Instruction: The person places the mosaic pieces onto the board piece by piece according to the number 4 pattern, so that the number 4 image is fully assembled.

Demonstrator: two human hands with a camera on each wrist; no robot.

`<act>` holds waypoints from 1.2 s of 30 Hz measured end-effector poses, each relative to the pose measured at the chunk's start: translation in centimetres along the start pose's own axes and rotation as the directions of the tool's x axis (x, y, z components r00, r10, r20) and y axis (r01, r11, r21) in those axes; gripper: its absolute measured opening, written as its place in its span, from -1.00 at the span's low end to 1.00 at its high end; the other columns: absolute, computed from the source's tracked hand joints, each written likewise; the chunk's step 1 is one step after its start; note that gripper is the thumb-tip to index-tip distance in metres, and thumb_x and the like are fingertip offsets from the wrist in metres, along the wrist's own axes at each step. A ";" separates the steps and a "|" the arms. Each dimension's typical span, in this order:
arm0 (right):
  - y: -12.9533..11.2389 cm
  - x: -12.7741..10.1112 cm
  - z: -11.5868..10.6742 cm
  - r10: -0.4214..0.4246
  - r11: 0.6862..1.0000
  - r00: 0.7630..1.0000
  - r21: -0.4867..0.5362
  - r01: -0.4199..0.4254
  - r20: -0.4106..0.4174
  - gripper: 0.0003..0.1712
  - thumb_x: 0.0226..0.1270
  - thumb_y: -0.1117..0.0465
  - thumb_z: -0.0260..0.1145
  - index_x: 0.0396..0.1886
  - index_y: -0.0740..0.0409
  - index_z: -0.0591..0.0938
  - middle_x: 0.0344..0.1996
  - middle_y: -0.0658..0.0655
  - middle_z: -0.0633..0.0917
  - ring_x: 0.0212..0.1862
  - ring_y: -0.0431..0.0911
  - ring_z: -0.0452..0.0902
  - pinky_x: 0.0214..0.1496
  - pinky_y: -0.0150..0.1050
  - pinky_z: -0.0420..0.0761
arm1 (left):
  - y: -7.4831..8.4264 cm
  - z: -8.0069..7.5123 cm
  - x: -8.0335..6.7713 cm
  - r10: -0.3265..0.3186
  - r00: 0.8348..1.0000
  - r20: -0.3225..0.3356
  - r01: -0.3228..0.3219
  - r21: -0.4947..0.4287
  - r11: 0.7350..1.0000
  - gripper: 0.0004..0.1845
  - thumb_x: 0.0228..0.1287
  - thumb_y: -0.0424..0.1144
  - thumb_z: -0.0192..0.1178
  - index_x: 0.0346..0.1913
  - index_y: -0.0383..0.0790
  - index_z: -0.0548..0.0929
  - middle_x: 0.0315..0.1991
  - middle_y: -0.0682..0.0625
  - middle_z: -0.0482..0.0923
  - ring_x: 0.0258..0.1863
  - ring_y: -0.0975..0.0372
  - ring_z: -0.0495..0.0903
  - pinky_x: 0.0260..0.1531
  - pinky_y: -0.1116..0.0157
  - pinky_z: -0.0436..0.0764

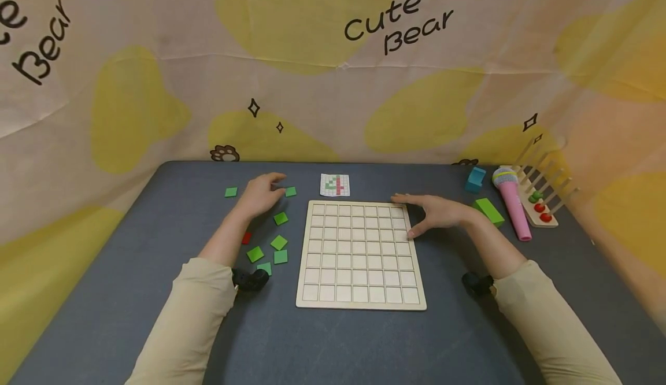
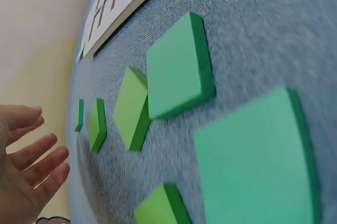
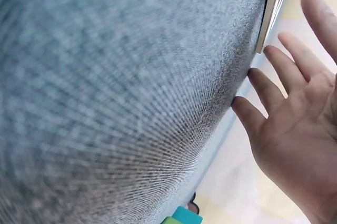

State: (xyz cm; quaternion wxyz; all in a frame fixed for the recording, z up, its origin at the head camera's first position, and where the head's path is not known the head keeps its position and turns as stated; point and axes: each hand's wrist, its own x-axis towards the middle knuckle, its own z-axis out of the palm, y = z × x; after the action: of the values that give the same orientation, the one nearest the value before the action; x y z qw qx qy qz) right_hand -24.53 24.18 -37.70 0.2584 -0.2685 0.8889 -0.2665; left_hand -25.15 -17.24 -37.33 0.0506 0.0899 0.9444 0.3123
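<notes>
No tile sits in the grid board (image 1: 361, 253) yet; left hand (image 1: 262, 193), fingers spread, hovers over green tiles (image 1: 280, 218); right hand (image 1: 434, 211), spread, touches the board's right edge.

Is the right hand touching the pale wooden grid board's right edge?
Cannot tell. In the head view the right hand overlaps the grid board; the right wrist view is too blurred.

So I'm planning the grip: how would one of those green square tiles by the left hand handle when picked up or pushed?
A green tile looks flat and thick-edged, so probably stiff, not floppy. It seems small and likely light. Lying flat on the woven grey tabletop, it should slide rather than roll or tip; its low edge may need a fingertip pinch.
</notes>
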 end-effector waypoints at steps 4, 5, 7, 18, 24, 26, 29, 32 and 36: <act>0.0 0.1 0.1 0.017 1.000 0.999 0.018 -0.018 0.032 0.15 0.06 -0.01 0.55 0.57 0.07 0.13 0.60 0.23 -0.02 0.62 0.26 -0.29 0.52 0.36 -0.11 | 0.7 0.4 0.5 -0.003 1.000 0.009 0.003 0.023 1.000 -0.52 0.44 -0.28 0.05 0.38 -0.28 0.42 0.35 -0.30 0.44 0.26 -0.15 0.51 0.21 -0.09 0.49; 0.1 0.0 0.1 0.019 0.999 0.999 0.027 -0.020 0.038 0.16 0.04 0.01 0.56 0.57 0.08 0.13 0.61 0.22 -0.03 0.62 0.25 -0.30 0.53 0.36 -0.12 | 0.8 0.4 0.6 -0.003 1.000 0.010 0.003 0.028 1.000 -0.52 0.43 -0.29 0.05 0.37 -0.28 0.43 0.34 -0.29 0.45 0.25 -0.15 0.51 0.20 -0.09 0.50; 0.1 0.0 0.1 0.028 0.999 0.999 0.037 -0.030 0.044 0.18 0.02 0.05 0.58 0.57 0.06 0.12 0.61 0.20 -0.04 0.63 0.23 -0.32 0.53 0.35 -0.13 | 0.9 0.6 0.9 -0.004 1.000 0.012 0.003 0.033 0.999 -0.53 0.43 -0.31 0.06 0.37 -0.27 0.44 0.33 -0.29 0.46 0.25 -0.15 0.51 0.20 -0.08 0.50; 0.3 0.0 0.5 0.054 0.998 0.998 0.039 -0.056 0.045 0.22 -0.01 -0.02 0.59 0.59 -0.01 0.10 0.63 0.14 -0.08 0.63 0.20 -0.38 0.53 0.36 -0.16 | 0.5 1.1 1.1 0.006 0.999 0.044 -0.009 0.059 0.998 -0.51 0.38 -0.39 0.09 0.36 -0.34 0.44 0.15 -0.39 0.47 0.12 -0.15 0.50 0.16 -0.05 0.46; 0.3 0.0 0.7 0.055 0.998 0.998 0.024 -0.056 0.035 0.24 -0.03 -0.04 0.60 0.59 0.00 0.09 0.62 0.16 -0.08 0.63 0.22 -0.35 0.52 0.37 -0.14 | 0.2 1.5 1.1 0.029 0.998 0.050 -0.034 0.098 0.995 -0.51 0.38 -0.39 0.10 0.35 -0.40 0.43 0.19 -0.43 0.42 0.10 -0.17 0.49 0.16 -0.04 0.46; 0.2 0.0 0.7 0.053 0.998 0.998 0.019 -0.054 0.031 0.25 -0.04 -0.04 0.60 0.59 0.01 0.09 0.62 0.17 -0.08 0.63 0.23 -0.34 0.51 0.38 -0.13 | 0.1 1.6 1.1 0.048 0.998 0.048 -0.053 0.124 0.991 -0.53 0.37 -0.39 0.10 0.32 -0.42 0.45 0.21 -0.45 0.41 0.11 -0.18 0.49 0.17 -0.04 0.45; 0.2 -0.1 0.8 0.059 0.998 0.998 0.016 -0.060 0.027 0.25 -0.05 -0.04 0.61 0.58 0.00 0.10 0.62 0.17 -0.08 0.63 0.23 -0.33 0.51 0.38 -0.13 | 0.0 1.7 1.1 0.062 0.997 0.047 -0.069 0.151 0.986 -0.56 0.38 -0.37 0.10 0.29 -0.42 0.50 0.20 -0.44 0.43 0.09 -0.16 0.50 0.16 -0.04 0.47; 0.3 0.0 0.8 0.058 0.998 0.998 0.010 -0.058 0.027 0.25 -0.05 -0.06 0.60 0.58 -0.01 0.10 0.62 0.18 -0.08 0.62 0.25 -0.33 0.51 0.38 -0.12 | -0.1 1.8 1.3 0.069 0.997 0.040 -0.075 0.173 0.982 -0.59 0.38 -0.36 0.11 0.25 -0.40 0.54 0.15 -0.41 0.46 0.05 -0.15 0.52 0.11 -0.02 0.50; 0.4 0.0 0.8 0.057 0.998 0.998 0.005 -0.057 0.025 0.25 -0.04 -0.06 0.60 0.59 -0.01 0.10 0.62 0.19 -0.09 0.62 0.25 -0.33 0.50 0.39 -0.11 | -0.1 2.0 1.4 0.078 0.997 0.009 -0.078 0.189 0.979 -0.64 0.34 -0.37 0.16 0.16 -0.38 0.62 0.08 -0.38 0.53 0.01 -0.13 0.55 0.07 -0.01 0.52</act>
State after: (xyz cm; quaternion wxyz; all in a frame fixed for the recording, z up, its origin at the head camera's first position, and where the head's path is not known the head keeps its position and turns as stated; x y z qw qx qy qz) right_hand -24.20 24.18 -38.56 0.2778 -0.2456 0.8922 -0.2580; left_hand -26.19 -15.87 -39.02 0.0306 0.1315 0.9654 0.2230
